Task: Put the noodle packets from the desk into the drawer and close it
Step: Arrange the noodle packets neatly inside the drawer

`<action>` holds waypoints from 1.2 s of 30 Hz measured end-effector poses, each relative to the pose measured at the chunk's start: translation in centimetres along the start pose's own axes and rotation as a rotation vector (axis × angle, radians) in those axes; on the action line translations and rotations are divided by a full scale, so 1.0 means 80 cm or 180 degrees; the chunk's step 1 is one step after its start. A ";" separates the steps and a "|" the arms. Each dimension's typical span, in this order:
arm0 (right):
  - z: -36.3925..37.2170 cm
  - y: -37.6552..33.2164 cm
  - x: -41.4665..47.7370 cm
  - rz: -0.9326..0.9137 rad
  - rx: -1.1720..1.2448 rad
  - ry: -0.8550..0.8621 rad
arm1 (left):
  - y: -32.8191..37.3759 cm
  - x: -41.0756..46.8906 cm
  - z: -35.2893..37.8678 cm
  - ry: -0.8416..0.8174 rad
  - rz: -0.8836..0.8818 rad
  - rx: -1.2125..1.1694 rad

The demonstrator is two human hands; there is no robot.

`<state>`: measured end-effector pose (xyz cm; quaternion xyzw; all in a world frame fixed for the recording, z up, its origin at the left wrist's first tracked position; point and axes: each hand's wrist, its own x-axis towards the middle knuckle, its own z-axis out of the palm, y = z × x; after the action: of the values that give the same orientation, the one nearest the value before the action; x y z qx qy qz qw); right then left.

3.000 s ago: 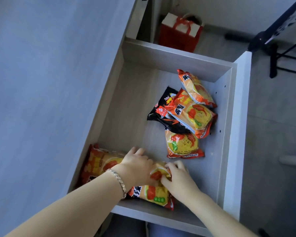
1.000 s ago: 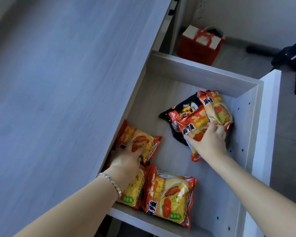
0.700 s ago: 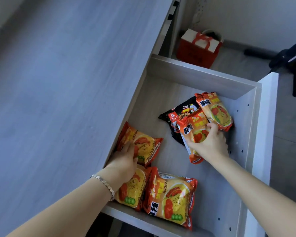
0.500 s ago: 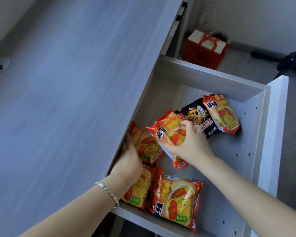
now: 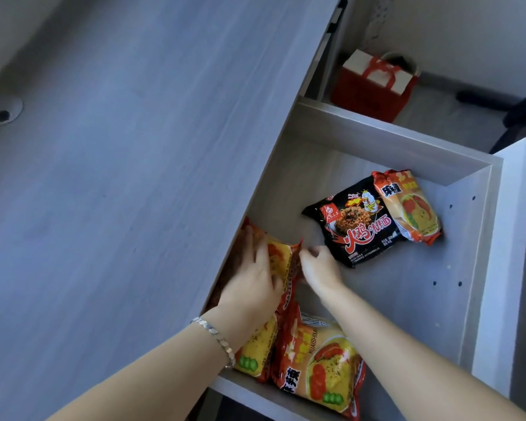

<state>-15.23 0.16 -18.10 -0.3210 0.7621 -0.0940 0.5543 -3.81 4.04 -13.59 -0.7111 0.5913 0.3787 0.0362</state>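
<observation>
Orange noodle packet [image 5: 281, 262] sits pinched between my left hand [image 5: 252, 281] and right hand [image 5: 319, 268]; table [image 5: 134, 177] looks bare, drawer [image 5: 480, 238] not yet closed.

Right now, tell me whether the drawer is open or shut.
Open. The drawer is pulled well out from under the desk, its inside and noodle packets are in plain view, and both hands are inside it.

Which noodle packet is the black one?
The black packet in the middle of the drawer, partly under an orange packet. All the others are orange and yellow.
</observation>
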 end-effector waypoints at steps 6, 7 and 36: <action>0.001 0.012 0.006 -0.0269 0.0120 -0.0450 | 0.011 0.045 0.001 -0.0549 0.0223 0.0998; -0.007 0.013 0.009 -0.0208 0.0289 -0.0658 | 0.015 0.054 -0.001 -0.0646 0.0300 0.1240; -0.189 -0.005 0.091 -0.0849 -0.2091 0.1770 | 0.013 0.067 -0.005 -0.0644 0.0321 0.2186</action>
<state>-30.05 -7.65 -18.08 -0.5379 0.8235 -0.0003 0.1803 -4.42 -0.82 -16.06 -0.5863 0.7118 0.2277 0.3126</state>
